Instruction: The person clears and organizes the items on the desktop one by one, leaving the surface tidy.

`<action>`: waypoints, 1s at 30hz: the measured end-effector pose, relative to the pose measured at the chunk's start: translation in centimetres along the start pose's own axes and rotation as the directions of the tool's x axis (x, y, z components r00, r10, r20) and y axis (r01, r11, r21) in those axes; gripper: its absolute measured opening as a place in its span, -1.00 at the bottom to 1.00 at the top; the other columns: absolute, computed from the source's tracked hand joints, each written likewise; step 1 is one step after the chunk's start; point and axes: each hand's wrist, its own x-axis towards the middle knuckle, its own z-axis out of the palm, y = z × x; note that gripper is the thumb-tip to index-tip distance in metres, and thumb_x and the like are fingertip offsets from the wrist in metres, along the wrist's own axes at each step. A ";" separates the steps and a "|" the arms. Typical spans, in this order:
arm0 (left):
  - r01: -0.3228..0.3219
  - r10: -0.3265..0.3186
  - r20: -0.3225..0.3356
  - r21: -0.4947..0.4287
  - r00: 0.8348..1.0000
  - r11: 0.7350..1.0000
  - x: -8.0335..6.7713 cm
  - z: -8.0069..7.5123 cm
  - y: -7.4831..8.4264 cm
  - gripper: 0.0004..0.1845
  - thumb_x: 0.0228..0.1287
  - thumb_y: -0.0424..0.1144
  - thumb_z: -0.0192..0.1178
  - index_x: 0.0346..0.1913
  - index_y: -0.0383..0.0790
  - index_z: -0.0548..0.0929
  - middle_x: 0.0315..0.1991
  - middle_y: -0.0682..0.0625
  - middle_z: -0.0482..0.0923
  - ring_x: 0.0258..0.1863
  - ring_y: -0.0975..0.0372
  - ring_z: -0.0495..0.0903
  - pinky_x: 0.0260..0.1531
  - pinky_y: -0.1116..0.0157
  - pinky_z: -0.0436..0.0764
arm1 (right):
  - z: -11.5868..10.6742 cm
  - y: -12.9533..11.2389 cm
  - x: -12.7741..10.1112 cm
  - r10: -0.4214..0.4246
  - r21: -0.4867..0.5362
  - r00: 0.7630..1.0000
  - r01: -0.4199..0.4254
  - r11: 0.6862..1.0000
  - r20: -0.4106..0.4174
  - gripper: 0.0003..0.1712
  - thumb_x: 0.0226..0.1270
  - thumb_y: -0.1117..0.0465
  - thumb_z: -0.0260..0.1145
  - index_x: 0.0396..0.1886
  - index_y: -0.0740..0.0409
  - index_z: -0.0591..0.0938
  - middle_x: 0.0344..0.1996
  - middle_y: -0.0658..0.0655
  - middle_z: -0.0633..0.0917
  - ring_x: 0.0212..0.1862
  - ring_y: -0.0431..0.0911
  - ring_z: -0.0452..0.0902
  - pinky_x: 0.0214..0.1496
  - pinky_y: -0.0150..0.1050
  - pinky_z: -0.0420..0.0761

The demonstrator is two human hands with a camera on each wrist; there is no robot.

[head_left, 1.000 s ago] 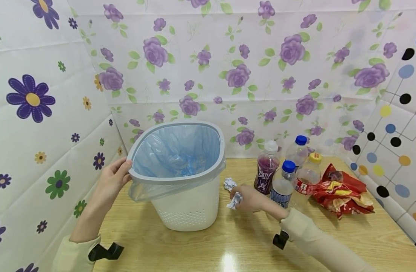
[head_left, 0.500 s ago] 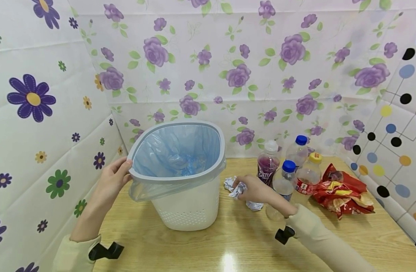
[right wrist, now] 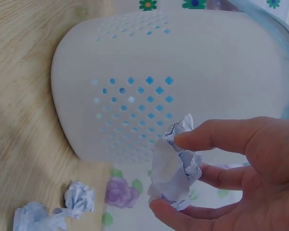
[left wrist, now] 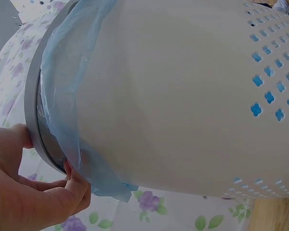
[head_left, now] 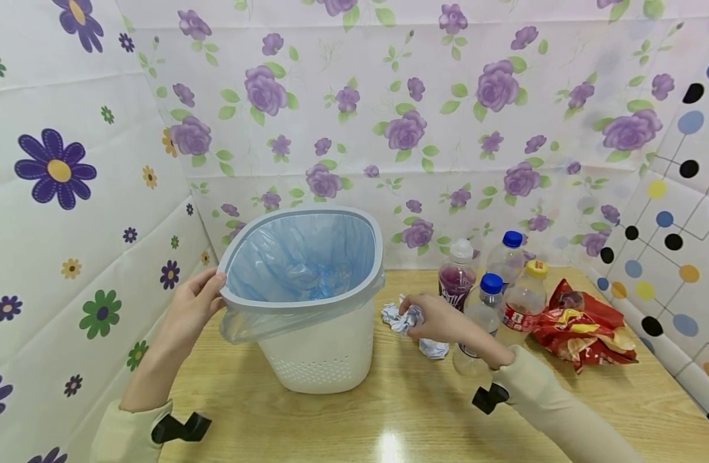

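Note:
A white trash bin (head_left: 325,360) with a grey rim and a blue plastic liner (head_left: 302,257) stands on the table. My left hand (head_left: 192,308) grips the left side of that rim; in the left wrist view its thumb (left wrist: 21,134) lies on one side and the fingers on the other. To the right of the bin, my right hand (head_left: 441,318) pinches a crumpled sheet of white paper (right wrist: 171,171) between thumb and fingertips. Two other crumpled papers lie on the table below it: one ball (right wrist: 79,198) and another wad (right wrist: 36,216).
Several plastic bottles stand right of the right hand: one with purple drink (head_left: 455,283), two with blue caps (head_left: 491,283), one with a yellow cap (head_left: 525,299). Beyond them lies a red snack bag (head_left: 583,328). Patterned cloth walls (head_left: 354,148) enclose the table (head_left: 412,418).
My right hand has risen and shifted slightly right with the crumpled paper, uncovering another paper wad on the table. The left hand stays on the rim.

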 end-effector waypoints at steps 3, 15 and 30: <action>-0.002 0.002 0.000 0.002 1.000 1.000 0.0 0.0 0.0 -0.31 0.52 0.02 -0.11 0.38 -0.55 0.17 0.03 0.11 0.42 -0.05 0.48 0.53 -0.04 0.61 0.53 | -0.3 -0.4 -0.2 0.004 0.005 1.000 -0.004 1.000 -0.012 -0.69 0.02 0.35 0.42 -0.19 0.12 0.60 -0.12 0.15 0.67 -0.25 -0.10 0.44 -0.23 -0.26 0.49; 0.011 -0.011 -0.004 0.014 1.000 1.000 0.0 -0.1 0.0 -0.31 0.52 0.03 -0.12 0.38 -0.53 0.17 0.02 0.12 0.42 -0.06 0.48 0.52 -0.05 0.60 0.54 | -1.7 -1.0 -0.6 -0.003 0.047 0.999 0.004 0.999 -0.034 -0.69 0.09 0.33 0.41 -0.14 0.14 0.59 -0.10 0.15 0.67 -0.42 -0.17 0.40 -0.39 -0.37 0.45; 0.010 -0.010 0.000 0.015 1.000 1.000 -0.1 0.0 0.1 -0.31 0.51 0.04 -0.12 0.38 -0.52 0.18 0.03 0.11 0.41 -0.07 0.48 0.52 -0.05 0.61 0.53 | -3.7 -2.4 -1.4 -0.027 0.028 0.995 0.030 0.999 -0.093 -0.67 0.14 0.28 0.42 -0.08 0.11 0.57 -0.05 0.19 0.61 -0.61 -0.24 0.32 -0.51 -0.39 0.42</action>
